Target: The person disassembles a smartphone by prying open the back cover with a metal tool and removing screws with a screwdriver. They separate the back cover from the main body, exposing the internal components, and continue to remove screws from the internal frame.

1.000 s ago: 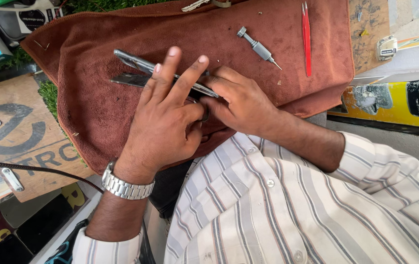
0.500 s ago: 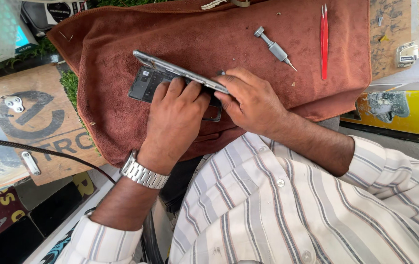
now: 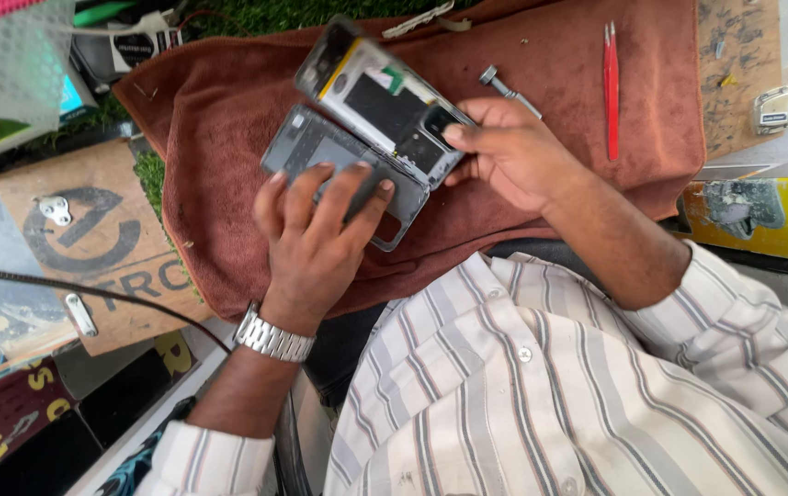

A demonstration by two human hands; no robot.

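On a brown towel [image 3: 228, 138] lies a grey phone back cover [image 3: 311, 152], inner side up. My left hand [image 3: 316, 239] presses down on it with spread fingers; a metal watch is on that wrist. My right hand [image 3: 513, 152] grips the phone body [image 3: 380, 96] by its lower end and tilts it up off the cover, so its dark inside parts show. The two pieces stand apart like an open book, touching only near my right fingers.
A small screwdriver [image 3: 504, 87] and red tweezers [image 3: 611, 87] lie on the towel to the right. A wooden board [image 3: 90, 239] with a metal clip lies to the left, with a black cable [image 3: 90, 294] across it. A yellow object [image 3: 761, 216] sits at the right.
The phone was shut under both hands; the body has since come away from the back cover and swung upward in my right hand. My left hand moved down onto the cover.
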